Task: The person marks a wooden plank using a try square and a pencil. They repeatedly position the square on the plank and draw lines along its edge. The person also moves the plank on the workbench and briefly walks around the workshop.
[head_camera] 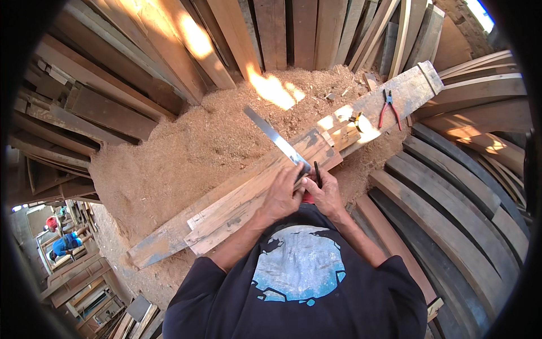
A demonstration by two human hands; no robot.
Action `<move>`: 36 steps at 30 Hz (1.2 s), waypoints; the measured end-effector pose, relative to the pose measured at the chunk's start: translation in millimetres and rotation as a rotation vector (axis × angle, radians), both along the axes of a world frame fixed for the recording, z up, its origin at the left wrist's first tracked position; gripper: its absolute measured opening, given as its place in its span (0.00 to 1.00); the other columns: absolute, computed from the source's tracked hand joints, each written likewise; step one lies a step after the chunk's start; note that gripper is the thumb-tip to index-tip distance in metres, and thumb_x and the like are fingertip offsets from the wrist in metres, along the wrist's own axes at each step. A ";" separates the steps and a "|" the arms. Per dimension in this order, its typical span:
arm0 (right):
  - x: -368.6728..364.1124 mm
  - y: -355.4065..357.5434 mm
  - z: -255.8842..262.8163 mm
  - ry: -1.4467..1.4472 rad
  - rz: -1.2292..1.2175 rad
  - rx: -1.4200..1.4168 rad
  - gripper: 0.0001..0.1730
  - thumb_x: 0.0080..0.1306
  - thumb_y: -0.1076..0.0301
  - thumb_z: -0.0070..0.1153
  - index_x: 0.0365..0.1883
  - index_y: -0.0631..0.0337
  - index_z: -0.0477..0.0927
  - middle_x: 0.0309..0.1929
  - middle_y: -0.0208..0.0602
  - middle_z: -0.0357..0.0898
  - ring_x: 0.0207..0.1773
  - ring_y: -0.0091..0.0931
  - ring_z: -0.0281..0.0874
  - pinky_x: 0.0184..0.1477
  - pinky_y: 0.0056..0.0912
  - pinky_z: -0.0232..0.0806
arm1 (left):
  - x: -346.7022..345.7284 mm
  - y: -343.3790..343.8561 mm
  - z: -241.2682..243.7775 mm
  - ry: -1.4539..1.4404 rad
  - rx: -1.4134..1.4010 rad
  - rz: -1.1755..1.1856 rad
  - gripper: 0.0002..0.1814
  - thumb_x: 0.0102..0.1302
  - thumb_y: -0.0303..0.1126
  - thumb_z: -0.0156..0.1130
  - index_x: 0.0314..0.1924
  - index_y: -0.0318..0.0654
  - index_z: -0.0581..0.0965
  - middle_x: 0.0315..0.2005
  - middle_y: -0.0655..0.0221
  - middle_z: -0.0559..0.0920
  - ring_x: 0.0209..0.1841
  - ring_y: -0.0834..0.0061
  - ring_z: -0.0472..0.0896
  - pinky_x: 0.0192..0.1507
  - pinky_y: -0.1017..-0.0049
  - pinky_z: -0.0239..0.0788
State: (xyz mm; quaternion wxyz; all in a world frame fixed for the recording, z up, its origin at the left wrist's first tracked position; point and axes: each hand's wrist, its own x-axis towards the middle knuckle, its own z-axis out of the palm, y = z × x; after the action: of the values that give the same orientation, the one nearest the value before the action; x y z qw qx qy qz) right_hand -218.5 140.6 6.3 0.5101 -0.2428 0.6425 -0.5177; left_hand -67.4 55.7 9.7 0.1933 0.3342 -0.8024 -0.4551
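Observation:
My left hand (284, 189) grips the dark handle end of a try square, whose steel blade (271, 133) points up and left across the boards. In my right hand (322, 191) is a thin black marking tool (317, 174), a pencil or pen, held upright close to the square. Both hands are near each other at the near edge of a wooden board (237, 216). Another board lies alongside it, on a long plank (156, 250). Farther along the plank are red-handled pliers (388, 111) and a small yellow and black tool (358, 121).
Sawdust (169, 169) covers the ground around the plank. Upright planks (271, 38) lean in rows at the back and left, and stacked curved boards (444, 203) stand at my right. Two people (65, 246) are far off at the lower left, near wooden frames.

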 end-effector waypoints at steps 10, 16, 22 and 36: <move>24.0 52.5 -79.1 0.015 -0.061 0.254 0.08 0.78 0.72 0.58 0.46 0.68 0.84 0.40 0.26 0.84 0.42 0.18 0.76 0.46 0.27 0.72 | 30.2 14.3 -31.6 -0.421 -0.161 -0.078 0.59 0.53 0.55 0.82 0.80 0.42 0.63 0.81 0.38 0.52 0.79 0.33 0.53 0.76 0.34 0.46; 37.0 45.4 -96.6 0.159 -0.108 0.202 0.11 0.76 0.65 0.61 0.40 0.66 0.83 0.32 0.28 0.81 0.35 0.21 0.75 0.39 0.32 0.70 | 36.4 1.9 -59.2 -0.506 -0.204 -0.146 0.75 0.43 0.64 0.85 0.85 0.48 0.51 0.83 0.33 0.40 0.83 0.23 0.36 0.75 0.21 0.31; 46.3 32.8 -88.3 -0.122 -0.228 0.143 0.08 0.78 0.68 0.60 0.43 0.65 0.81 0.33 0.26 0.80 0.33 0.17 0.74 0.35 0.26 0.69 | 29.9 5.3 -70.6 -0.396 -0.368 -0.114 0.60 0.47 0.52 0.84 0.81 0.63 0.65 0.83 0.33 0.45 0.82 0.21 0.42 0.74 0.21 0.38; 39.1 24.3 -71.1 -0.183 -0.321 0.133 0.05 0.76 0.70 0.64 0.41 0.61 0.81 0.30 0.21 0.77 0.30 0.14 0.70 0.32 0.22 0.64 | 22.6 5.9 -62.5 -0.378 -0.378 -0.086 0.45 0.51 0.51 0.79 0.73 0.67 0.78 0.84 0.52 0.59 0.81 0.25 0.48 0.74 0.22 0.40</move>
State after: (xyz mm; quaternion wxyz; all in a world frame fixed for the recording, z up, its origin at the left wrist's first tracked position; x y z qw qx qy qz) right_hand -179.5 164.9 -64.8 0.4925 -0.0548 0.6567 -0.5685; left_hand -44.8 61.6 -52.9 0.0796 0.3368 -0.9084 -0.2346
